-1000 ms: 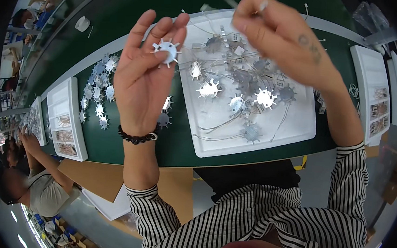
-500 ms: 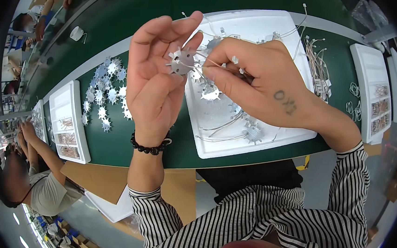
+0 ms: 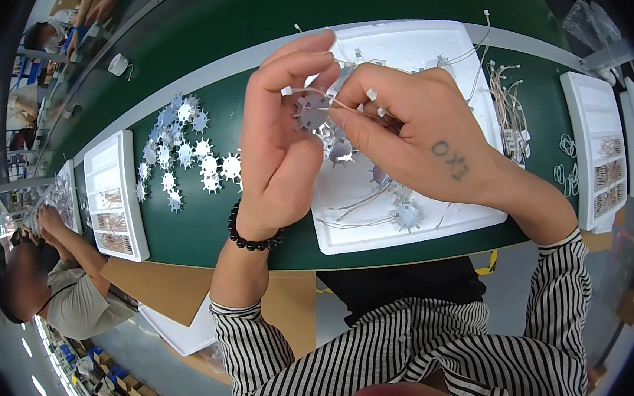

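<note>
Between thumb and fingers, my left hand [image 3: 281,139] grips a thin silvery metal disc [image 3: 310,114] with teeth round its rim and small holes. My right hand [image 3: 430,136] pinches a bundle of thin pale wires with small white plugs, right beside the disc. One wire end with a white plug [image 3: 287,91] reaches across the disc toward my left fingers. Whether that wire passes through a hole cannot be made out. Beneath both hands lies a white foam tray [image 3: 343,239] holding several toothed discs with wires, such as the wired disc [image 3: 408,216] near its front edge.
Loose toothed discs [image 3: 179,146] are spread on the green table left of my hands. A wire bundle [image 3: 513,113] lies right of the tray. Foam boxes with small parts stand at left [image 3: 119,160] and right [image 3: 593,145]. Another person [image 3: 89,299] works at far left.
My left hand has shifted right with the disc, closer to my right hand. A plugged wire end now crosses over the disc. My right hand has barely moved.
</note>
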A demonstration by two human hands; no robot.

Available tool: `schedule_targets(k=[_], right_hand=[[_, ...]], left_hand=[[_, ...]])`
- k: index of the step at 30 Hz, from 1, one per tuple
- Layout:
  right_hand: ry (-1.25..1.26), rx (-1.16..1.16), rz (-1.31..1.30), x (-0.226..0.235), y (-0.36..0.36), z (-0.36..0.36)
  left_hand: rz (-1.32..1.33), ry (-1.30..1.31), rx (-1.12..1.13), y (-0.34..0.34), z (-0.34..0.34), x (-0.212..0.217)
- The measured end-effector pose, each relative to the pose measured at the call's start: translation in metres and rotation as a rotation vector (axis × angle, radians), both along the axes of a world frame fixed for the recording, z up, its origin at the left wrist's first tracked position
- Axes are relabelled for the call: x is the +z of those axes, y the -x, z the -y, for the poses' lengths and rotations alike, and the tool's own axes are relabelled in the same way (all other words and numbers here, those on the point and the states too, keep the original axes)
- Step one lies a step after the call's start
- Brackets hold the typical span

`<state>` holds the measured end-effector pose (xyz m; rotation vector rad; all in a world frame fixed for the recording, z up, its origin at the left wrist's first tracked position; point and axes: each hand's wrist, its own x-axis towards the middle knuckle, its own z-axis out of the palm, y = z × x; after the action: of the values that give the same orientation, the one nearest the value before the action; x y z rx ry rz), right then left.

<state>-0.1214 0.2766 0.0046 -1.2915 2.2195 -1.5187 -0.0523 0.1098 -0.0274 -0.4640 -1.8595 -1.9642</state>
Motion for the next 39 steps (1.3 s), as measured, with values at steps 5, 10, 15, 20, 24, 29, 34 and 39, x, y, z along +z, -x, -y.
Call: schedule_targets(k=[5, 10, 15, 20, 24, 29, 34, 39], right_hand=[[0.043, 0.009, 0.068, -0.002, 0.001, 0.001], [0.153, -0.031, 0.054, -0.01, 0.0, 0.004], [0.135, -0.057, 0.058, -0.015, 0.006, 0.004], [0.202, -0.037, -0.054, -0.02, 0.009, 0.006], [0.164, -0.041, -0.059, -0.016, 0.005, 0.004], [0.057, -0.022, 0.072, -0.007, 0.008, -0.001], [0.26, -0.122, 0.196, -0.017, 0.033, 0.002], [0.262, 0.267, 0.501, 0.029, 0.07, -0.038]], left_hand=[[0.14, -0.684, -0.245, 0.0, 0.01, 0.01], [0.263, -0.566, -0.077, -0.001, 0.008, 0.013], [0.452, -0.498, -0.035, -0.003, 0.009, 0.009], [0.452, -0.597, -0.129, -0.002, 0.008, 0.009], [0.427, -0.662, -0.142, -0.005, 0.007, 0.006], [0.337, -0.436, 0.131, -0.004, 0.004, 0.011], [0.009, -0.041, 0.403, -0.011, 0.028, 0.007], [0.026, -0.186, 0.396, -0.013, 0.021, 0.02]])
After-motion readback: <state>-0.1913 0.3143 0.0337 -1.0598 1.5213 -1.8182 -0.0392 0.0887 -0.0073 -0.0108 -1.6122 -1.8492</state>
